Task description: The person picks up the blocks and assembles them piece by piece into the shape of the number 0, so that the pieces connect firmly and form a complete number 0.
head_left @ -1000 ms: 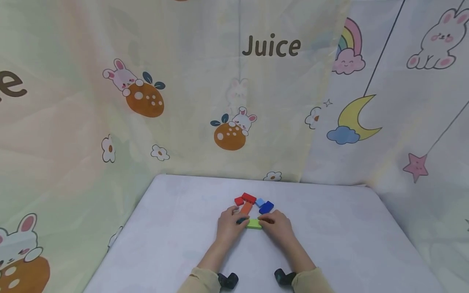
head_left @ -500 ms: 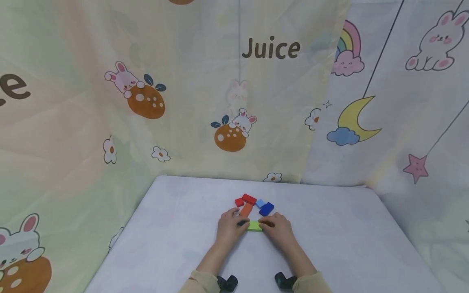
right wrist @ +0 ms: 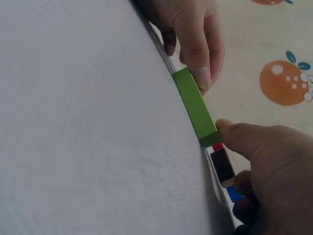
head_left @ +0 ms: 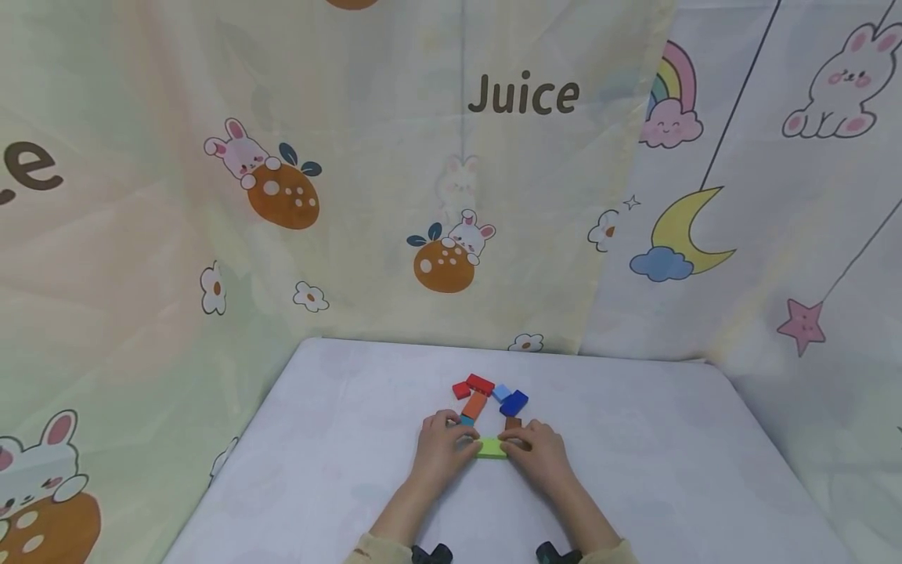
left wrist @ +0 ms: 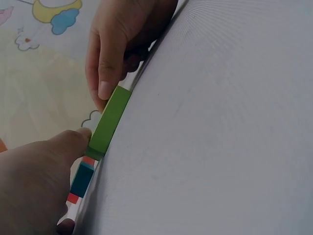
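Note:
A long lime-green block (head_left: 492, 448) lies crosswise on the white table between the hands. My left hand (head_left: 441, 450) pinches its left end with thumb and fingertips. At the other end my right hand (head_left: 541, 454) grips it the same way. In the left wrist view the green block (left wrist: 110, 122) stretches between both sets of fingers. Just beyond the left fingers sits a teal block (head_left: 467, 421), partly hidden by that hand. A brown block (head_left: 513, 423) shows past the right fingers; the right wrist view has the dark side of this brown block (right wrist: 223, 165).
Farther back, an orange block (head_left: 474, 405), a small red block (head_left: 461, 390), a longer red block (head_left: 481, 383), a light blue block (head_left: 501, 392) and a dark blue block (head_left: 514, 403) form a loose arch. A patterned cloth (head_left: 380, 258) hangs behind the table.
The green block has come nearer to the person, with both hands on it. The teal and brown blocks, mostly covered before, now show beyond the fingers. The other blocks stay put.

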Available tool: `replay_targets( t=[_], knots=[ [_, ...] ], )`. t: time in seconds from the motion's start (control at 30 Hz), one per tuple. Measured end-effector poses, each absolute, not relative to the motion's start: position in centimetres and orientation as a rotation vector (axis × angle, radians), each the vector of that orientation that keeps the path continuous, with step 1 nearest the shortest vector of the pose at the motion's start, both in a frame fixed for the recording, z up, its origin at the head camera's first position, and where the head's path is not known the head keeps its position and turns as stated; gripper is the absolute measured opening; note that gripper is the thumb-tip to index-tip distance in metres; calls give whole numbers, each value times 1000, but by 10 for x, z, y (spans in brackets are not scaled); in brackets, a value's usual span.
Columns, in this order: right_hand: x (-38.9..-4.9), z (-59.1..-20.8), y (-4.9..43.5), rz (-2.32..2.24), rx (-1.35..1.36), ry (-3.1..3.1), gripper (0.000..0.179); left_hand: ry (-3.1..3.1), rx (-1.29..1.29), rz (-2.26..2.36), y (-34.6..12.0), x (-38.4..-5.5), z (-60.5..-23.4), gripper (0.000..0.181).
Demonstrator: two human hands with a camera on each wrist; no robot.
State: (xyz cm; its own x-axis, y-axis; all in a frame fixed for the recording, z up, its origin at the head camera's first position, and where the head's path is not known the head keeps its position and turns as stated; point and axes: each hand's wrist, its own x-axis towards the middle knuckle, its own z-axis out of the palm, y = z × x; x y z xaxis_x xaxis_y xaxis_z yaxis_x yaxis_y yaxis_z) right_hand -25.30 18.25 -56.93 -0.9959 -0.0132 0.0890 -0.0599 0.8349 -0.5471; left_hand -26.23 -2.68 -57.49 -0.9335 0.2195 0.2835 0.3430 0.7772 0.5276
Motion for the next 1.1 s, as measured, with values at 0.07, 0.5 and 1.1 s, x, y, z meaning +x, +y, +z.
replay_targets(
  t=[0.07,0.5,1.1],
  knots=[
    [-252,-569,183,868,69,-2934,16,-2754,-457,-872,-27,-260,-574,20],
    [-248,-566,182,855,103,-2922,16,-2814,-480,-779,-29,-260,-574,47],
    [-236,-567,186,837,164,-2943,15,-2816,-477,-950,-36,-252,-575,31]
  ],
)
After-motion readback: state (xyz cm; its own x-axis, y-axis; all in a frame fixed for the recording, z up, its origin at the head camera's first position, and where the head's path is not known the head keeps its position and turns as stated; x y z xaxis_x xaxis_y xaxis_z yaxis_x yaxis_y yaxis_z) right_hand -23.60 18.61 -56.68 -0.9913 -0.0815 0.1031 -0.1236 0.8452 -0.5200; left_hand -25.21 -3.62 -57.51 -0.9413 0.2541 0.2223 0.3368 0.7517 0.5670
